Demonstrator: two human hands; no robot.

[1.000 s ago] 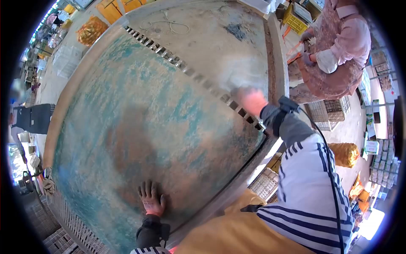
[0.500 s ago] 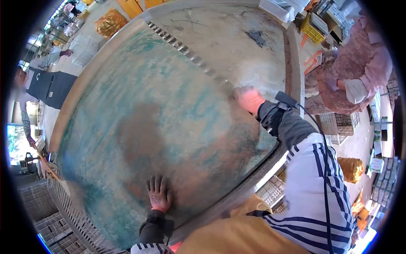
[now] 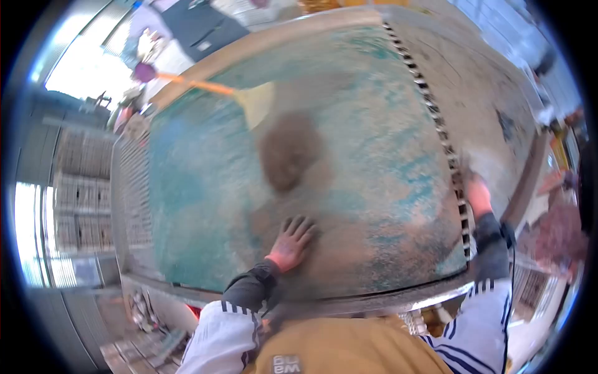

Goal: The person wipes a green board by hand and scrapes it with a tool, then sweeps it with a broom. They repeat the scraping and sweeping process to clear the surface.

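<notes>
Low in the middle of the frame, the left hand (image 3: 291, 242) lies flat with its gloved fingers spread, palm down on the worn teal table (image 3: 205, 206) and holding nothing. At the right edge, the right hand (image 3: 478, 194) rests against the slotted strip (image 3: 430, 106) that crosses the tabletop. It is blurred, so I cannot tell whether it is closed on anything. At upper left a broom (image 3: 255, 103) with an orange handle touches the surface, held by another person's purple-gloved hand (image 3: 144, 73). Stacked crates (image 3: 75, 199) stand at far left.
</notes>
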